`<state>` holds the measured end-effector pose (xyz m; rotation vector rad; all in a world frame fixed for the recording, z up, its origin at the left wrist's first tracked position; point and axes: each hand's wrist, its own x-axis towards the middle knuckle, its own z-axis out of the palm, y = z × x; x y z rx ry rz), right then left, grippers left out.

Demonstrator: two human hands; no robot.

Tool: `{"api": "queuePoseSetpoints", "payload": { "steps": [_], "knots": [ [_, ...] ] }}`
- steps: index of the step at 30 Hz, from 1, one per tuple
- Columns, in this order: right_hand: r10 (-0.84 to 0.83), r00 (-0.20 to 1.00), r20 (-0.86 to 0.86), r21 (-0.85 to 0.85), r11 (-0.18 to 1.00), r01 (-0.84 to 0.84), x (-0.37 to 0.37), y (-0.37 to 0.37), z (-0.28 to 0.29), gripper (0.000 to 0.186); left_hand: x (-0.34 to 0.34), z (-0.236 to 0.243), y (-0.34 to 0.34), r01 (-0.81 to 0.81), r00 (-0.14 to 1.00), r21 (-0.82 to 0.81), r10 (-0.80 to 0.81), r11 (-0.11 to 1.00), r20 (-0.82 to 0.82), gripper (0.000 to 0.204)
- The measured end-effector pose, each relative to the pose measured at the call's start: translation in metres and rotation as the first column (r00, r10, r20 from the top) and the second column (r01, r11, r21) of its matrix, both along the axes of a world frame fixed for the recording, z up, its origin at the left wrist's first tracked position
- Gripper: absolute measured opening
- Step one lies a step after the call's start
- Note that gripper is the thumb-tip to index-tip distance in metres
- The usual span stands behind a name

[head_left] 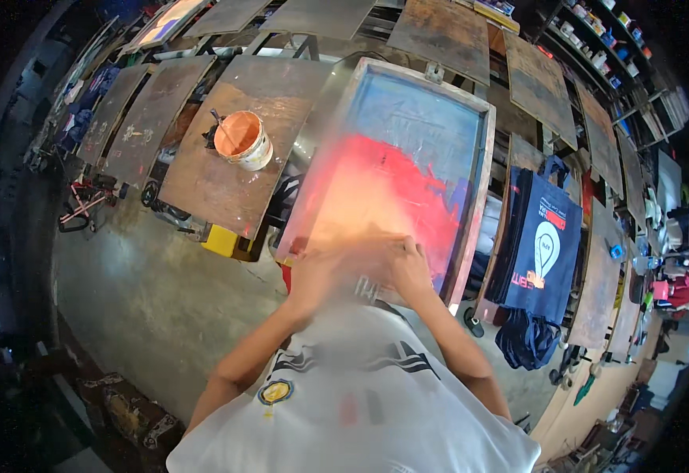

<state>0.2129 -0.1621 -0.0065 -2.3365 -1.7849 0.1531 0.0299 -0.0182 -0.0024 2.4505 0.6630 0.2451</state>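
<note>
A wooden-framed printing screen (pixel 482 169) lies in front of me, its blue mesh (pixel 415 98) coated with red ink (pixel 431 209) over the middle and near part. My left hand (pixel 311 272) and my right hand (pixel 410 268) are together at the screen's near end, by my white shirt. Both are closed on what looks like a squeegee (pixel 366 243), a brownish bar smeared by a blurred patch. The right hand's bent fingers show on top; the left hand's fingers are mostly lost in the blur.
Left of the screen, a white bucket (pixel 257 154) of orange ink with a stick in it stands on a brown board (pixel 226 189). Dark blue printed tote bags (pixel 522 236) lie on a board at right. More boards (pixel 534 83) run in rows behind. Bottles fill a shelf (pixel 597 47) far right.
</note>
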Motion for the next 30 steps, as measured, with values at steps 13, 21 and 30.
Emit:
{"api": "queuePoseSetpoints", "payload": {
  "steps": [13, 21, 30],
  "knots": [
    [0.034, 0.997, 0.067, 0.017, 0.999, -0.035, 0.013, 0.019, -0.009, 0.026, 0.003, 0.006, 0.008, -0.072, 0.997, -0.015, 0.072, 0.997, 0.031, 0.039],
    [-0.046, 0.999, 0.006, 0.002, 0.999, 0.046, -0.006, 0.01, -0.001, 0.017, -0.003, 0.005, 0.003, -0.049, 0.998, -0.032, 0.048, 0.998, -0.03, 0.041],
    [-0.037, 0.999, -0.012, 0.019, 0.999, 0.037, -0.01, 0.009, 0.001, 0.015, -0.005, 0.005, 0.004, 0.013, 0.999, 0.114, -0.007, 0.993, -0.051, 0.04]
  ]
}}
